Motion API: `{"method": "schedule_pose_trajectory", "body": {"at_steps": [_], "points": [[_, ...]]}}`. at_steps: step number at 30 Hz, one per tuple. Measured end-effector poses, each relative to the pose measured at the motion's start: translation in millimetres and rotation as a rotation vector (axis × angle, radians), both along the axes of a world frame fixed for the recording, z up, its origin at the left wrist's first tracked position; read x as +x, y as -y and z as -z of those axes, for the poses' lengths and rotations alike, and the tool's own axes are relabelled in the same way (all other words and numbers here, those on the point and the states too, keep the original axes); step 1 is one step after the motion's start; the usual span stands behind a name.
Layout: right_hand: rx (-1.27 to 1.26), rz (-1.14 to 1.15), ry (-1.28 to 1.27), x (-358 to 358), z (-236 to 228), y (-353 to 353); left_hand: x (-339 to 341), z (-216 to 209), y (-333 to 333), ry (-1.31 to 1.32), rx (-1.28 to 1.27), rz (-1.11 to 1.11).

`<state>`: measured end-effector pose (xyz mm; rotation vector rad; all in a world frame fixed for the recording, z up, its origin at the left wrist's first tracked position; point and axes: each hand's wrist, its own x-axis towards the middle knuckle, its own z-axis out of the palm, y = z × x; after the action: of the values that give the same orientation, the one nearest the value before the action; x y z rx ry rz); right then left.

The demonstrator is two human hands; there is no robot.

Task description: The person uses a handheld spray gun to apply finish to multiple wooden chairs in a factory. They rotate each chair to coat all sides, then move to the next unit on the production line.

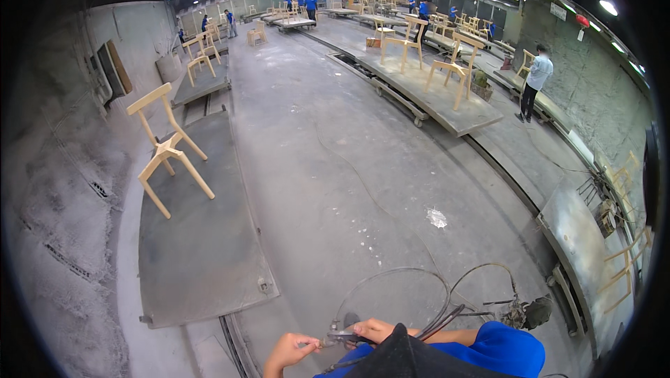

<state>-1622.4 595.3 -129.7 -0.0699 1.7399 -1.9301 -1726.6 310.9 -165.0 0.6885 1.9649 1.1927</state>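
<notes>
Low in the picture, my right hand (pixel 377 329) is wrapped around a small metal spray gun (pixel 340 335), which has hoses running off behind it. My left hand (pixel 289 351) comes in from the lower left, thumb and fingertips pinched on a small brass-coloured knob (pixel 325 343) at the gun's end. Part of the gun's body is hidden by my right fingers. A thin hose (pixel 398 269) loops over the floor just beyond my hands.
To the left, a bare wooden chair frame (pixel 167 146) stands on a flat grey platform (pixel 202 259). More chair frames (pixel 455 67) stand on a long platform (pixel 481 118) at right. A person (pixel 537 78) stands by the right wall; several others work far back. A cable (pixel 349 165) crosses the floor.
</notes>
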Motion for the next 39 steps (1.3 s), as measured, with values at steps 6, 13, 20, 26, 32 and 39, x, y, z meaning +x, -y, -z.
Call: {"method": "schedule_pose_trajectory", "body": {"at_steps": [6, 13, 20, 26, 32, 39], "points": [[-0.026, 0.13, -0.054, -90, 7, -44, -113, -35, -57, 0.148, -0.054, 0.002], [0.061, 0.092, -0.047, -187, 9, -73, -215, -39, -93, 0.157, -0.157, 0.055], [0.043, 0.215, -0.076, -334, 27, -104, -363, 4, -118, 0.158, -0.021, -0.059], [0.052, 0.438, -0.033, -496, 17, -123, -522, 19, -148, 0.113, 0.219, -0.316], [0.096, 0.504, -0.03, -633, 6, -131, -667, 15, -180, 0.126, 0.323, -0.327], [0.189, 0.494, 0.064, -751, 29, -148, -771, 25, -211, 0.036, 0.206, -0.387]]}}
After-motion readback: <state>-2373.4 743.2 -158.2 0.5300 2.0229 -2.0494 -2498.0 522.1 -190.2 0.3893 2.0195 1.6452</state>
